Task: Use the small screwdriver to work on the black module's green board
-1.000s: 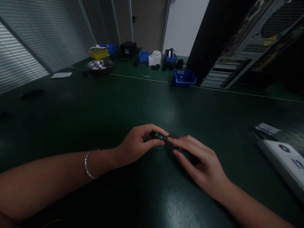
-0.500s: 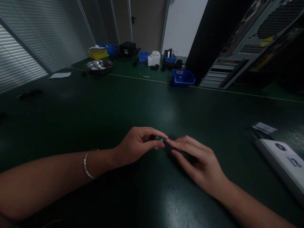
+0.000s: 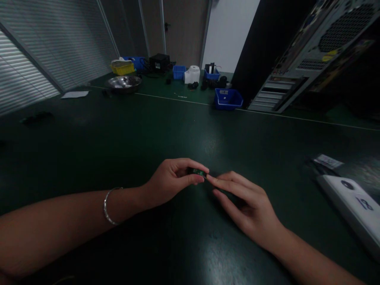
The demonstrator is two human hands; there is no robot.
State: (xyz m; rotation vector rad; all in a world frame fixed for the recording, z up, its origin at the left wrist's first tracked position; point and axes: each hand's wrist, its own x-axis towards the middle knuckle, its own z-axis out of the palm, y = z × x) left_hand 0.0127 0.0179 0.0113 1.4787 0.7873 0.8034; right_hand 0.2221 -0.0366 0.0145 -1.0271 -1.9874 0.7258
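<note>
A small green circuit board (image 3: 198, 171) is pinched between the thumb and fingers of my left hand (image 3: 175, 176), just above the dark green tabletop (image 3: 178, 126). Much of the board is covered by those fingers. My right hand (image 3: 249, 202) comes in from the right, its index fingertip touching the board's right end. The right thumb stays apart from the index finger, with nothing visible between them. A silver bracelet circles my left wrist.
At right lies a white device marked 18 (image 3: 353, 206), beside a labelled bag (image 3: 328, 161). Farther back stand a blue bin (image 3: 228, 99), a metal bowl (image 3: 124, 84), a yellow basket (image 3: 123, 69) and a white plastic part (image 3: 192, 74). An open computer case (image 3: 285, 85) rises at right.
The view has shifted very slightly. Both hands keep nearly the same pose, with the right index fingertip still against the end of the circuit board.
</note>
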